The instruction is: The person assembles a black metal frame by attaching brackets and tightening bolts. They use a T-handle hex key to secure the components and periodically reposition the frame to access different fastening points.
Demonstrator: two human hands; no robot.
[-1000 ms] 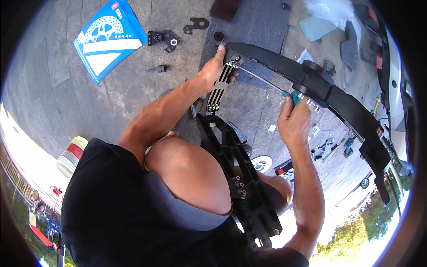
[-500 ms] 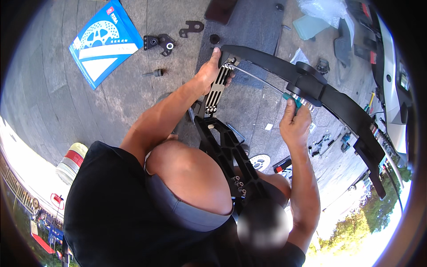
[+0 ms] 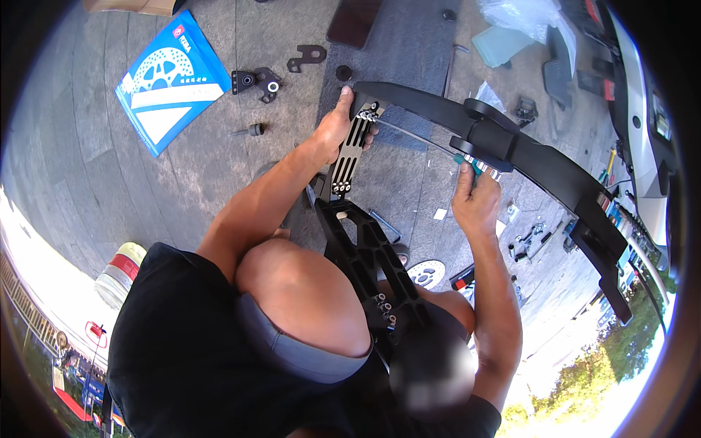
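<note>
My left hand (image 3: 337,130) is closed around the upper end of a slotted metal bracket (image 3: 349,157), its thumb along the end of a long curved black fender (image 3: 445,109). Bolts sit at both ends of the bracket, which joins the fender to a black ribbed frame piece (image 3: 365,233) between my knees. In my right hand (image 3: 476,201) is a long-shafted driver (image 3: 416,139) with a teal handle, gripped just below the fender. The shaft's tip meets the bolts at the bracket's upper end; how it seats in them is too small to tell.
A blue package (image 3: 171,87), dark metal brackets (image 3: 255,84) and a bolt-like part (image 3: 254,130) lie on the paved ground at left. Beyond my hands is a dark mat (image 3: 409,66) with a phone-like slab. A brake disc (image 3: 426,273) and scattered tools (image 3: 533,239) lie right; a vehicle (image 3: 642,117) stands far right.
The whole view has shifted slightly, so the ground items sit a little lower and further left. Both hands keep their holds, and the driver tip stays at the upper bolts.
</note>
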